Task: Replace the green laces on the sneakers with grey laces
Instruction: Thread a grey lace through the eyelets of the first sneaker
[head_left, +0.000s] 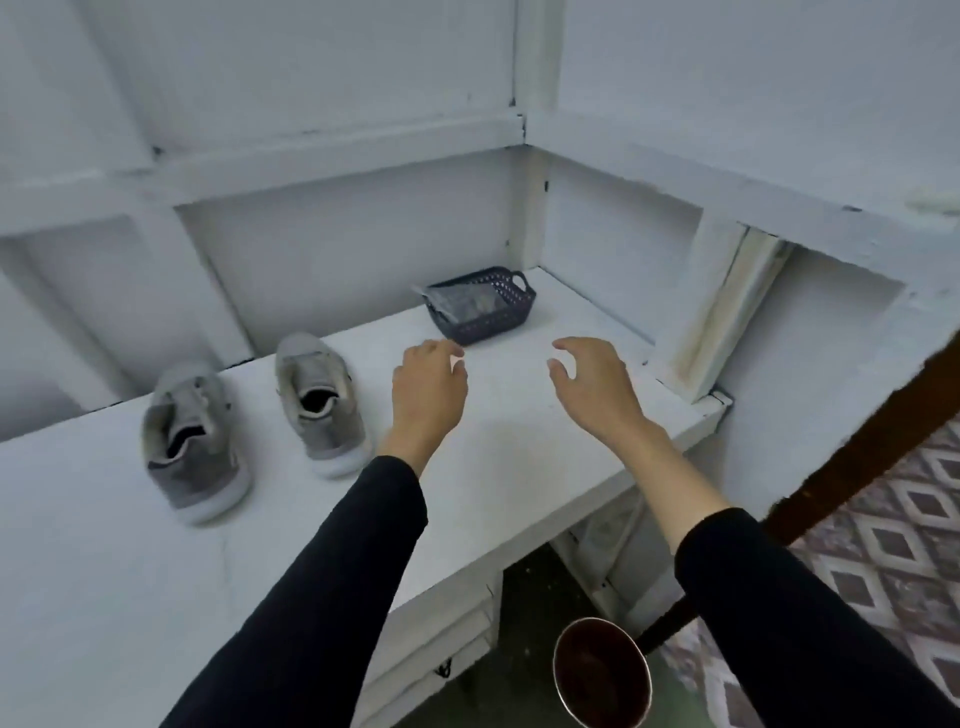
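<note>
left hand (426, 384): fingers loosely curled, nothing in it, hovering just short of the basket
right hand (597, 382): spread a bit, holding nothing, over bare worktop (519, 467)
sneakers (254, 421): two grey ones, heels toward me, left of both hands
basket (480, 304): dark, back corner, something greyish inside, can't tell what

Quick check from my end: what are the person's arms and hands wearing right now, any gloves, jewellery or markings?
Both arms are in long, plain black sleeves that end just short of the wrists. The left hand and right hand are bare: no gloves, and no rings, watch or bracelets that I can see. No logos or markings show on the sleeves.
</note>
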